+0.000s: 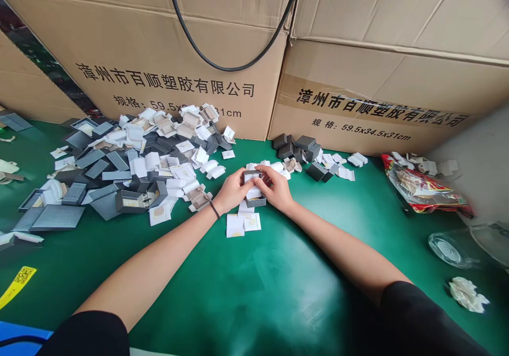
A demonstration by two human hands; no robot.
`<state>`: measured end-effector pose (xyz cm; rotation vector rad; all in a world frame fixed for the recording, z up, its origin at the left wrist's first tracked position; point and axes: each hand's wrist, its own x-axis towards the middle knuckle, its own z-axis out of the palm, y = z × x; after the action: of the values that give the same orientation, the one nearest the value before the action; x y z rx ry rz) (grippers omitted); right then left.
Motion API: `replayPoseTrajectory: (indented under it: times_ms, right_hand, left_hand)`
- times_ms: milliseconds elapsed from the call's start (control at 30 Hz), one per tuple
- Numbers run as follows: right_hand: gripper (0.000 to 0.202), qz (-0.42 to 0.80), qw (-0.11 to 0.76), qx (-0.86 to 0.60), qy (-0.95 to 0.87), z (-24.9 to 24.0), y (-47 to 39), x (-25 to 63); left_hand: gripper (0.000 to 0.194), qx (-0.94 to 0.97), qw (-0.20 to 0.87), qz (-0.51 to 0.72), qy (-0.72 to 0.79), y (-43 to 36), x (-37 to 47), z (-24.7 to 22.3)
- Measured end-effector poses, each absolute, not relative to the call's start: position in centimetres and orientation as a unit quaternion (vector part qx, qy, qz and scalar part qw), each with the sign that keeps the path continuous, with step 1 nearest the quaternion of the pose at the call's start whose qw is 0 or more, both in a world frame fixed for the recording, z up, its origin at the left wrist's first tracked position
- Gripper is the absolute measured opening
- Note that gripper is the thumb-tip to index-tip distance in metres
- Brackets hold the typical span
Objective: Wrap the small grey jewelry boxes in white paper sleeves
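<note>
Mid-table, a small dark grey box (255, 202) with white paper inside is held between both hands. My left hand (233, 190) grips its left side, fingers closed round the edge. On the other side my right hand (277, 189) is closed on the same box, and both thumbs press over the white insert. Parts of the box are hidden behind the fingers. Just below lie a few white paper slips (243, 224) on the green tabletop. Close to my left wrist sits an unfolded white and brown carton piece (198, 197).
A big heap of grey box parts and white papers (131, 159) covers the left. Closed dark boxes (296, 146) stand right of centre. Large cardboard cartons (191, 43) line the back, with a black cable (230, 68) hanging before them. At right lie a red snack bag (427, 186), clear cup (451, 250) and crumpled tissue (468, 294).
</note>
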<state>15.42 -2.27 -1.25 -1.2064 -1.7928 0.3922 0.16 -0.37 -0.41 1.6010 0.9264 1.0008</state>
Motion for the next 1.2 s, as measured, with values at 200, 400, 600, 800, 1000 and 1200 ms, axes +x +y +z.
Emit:
replayPoseTrajectory:
  times_ms: [200, 400, 600, 800, 1000, 1200]
  right_hand:
    - [0.030, 0.003, 0.443, -0.523, -0.728, -1.7, -1.2, 16.8]
    - [0.034, -0.041, 0.271, -0.575, -0.771, -2.8, -0.3, 17.5]
    - [0.035, -0.056, 0.327, -0.541, -0.772, -2.1, -1.0, 16.9]
    - [0.033, 0.056, 0.452, -0.503, -0.735, -1.6, -1.4, 16.6]
    - [0.033, 0.119, 0.516, -0.497, -0.687, -1.4, -1.6, 16.4]
    - [0.033, 0.126, 0.513, -0.470, -0.707, -1.2, -2.0, 16.1]
  left_hand:
    - [0.028, 0.544, 0.553, 0.503, 0.380, 0.0, 0.2, -0.8]
    - [0.033, 0.420, 0.619, 0.555, 0.363, 0.6, -0.1, -0.1]
    - [0.033, 0.390, 0.638, 0.552, 0.369, 0.4, -0.1, 0.4]
    - [0.026, 0.401, 0.707, 0.509, 0.282, 0.6, -0.9, 0.4]
    - [0.033, 0.418, 0.738, 0.461, 0.261, 1.0, -1.4, 0.3]
    - [0.024, 0.399, 0.760, 0.433, 0.276, 1.0, -1.4, 0.3]
